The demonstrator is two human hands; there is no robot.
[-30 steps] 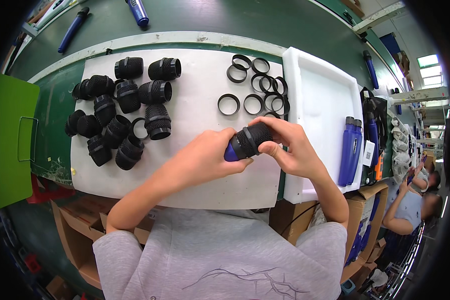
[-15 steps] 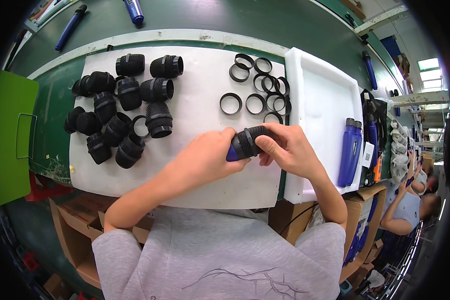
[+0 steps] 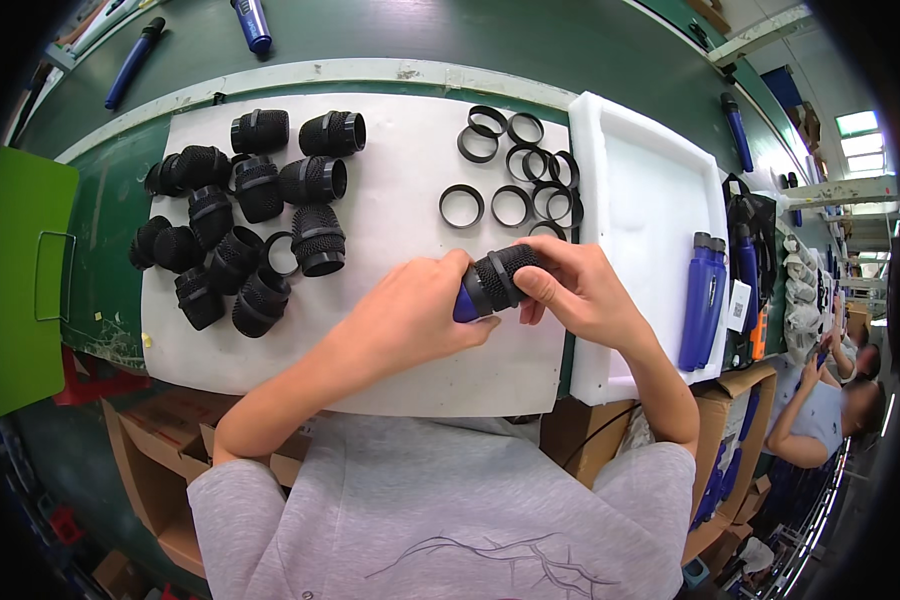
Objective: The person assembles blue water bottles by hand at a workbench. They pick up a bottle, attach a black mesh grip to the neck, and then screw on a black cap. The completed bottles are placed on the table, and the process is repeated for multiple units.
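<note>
Between my hands is a microphone (image 3: 495, 283) with a blue body and a black mesh head, tilted up to the right. My left hand (image 3: 425, 305) is wrapped round its blue body, most of which the fingers hide. My right hand (image 3: 575, 290) grips the mesh head from the right, thumb on the near side and fingers behind. Just beyond my hands lie several thin black rings (image 3: 511, 206), some overlapping. To the left, several loose black mesh microphone heads (image 3: 257, 188) are spread over the white sheet (image 3: 390, 180).
A white foam tray (image 3: 640, 125) stands right of the sheet, with blue microphone bodies (image 3: 703, 300) at its right side. A green panel (image 3: 20, 280) rises at far left. More microphones (image 3: 135, 62) lie on the green belt beyond. Another person (image 3: 810, 415) sits at far right.
My hands stay on the microphone with almost no movement. Microphones on the far belt have shifted slightly left.
</note>
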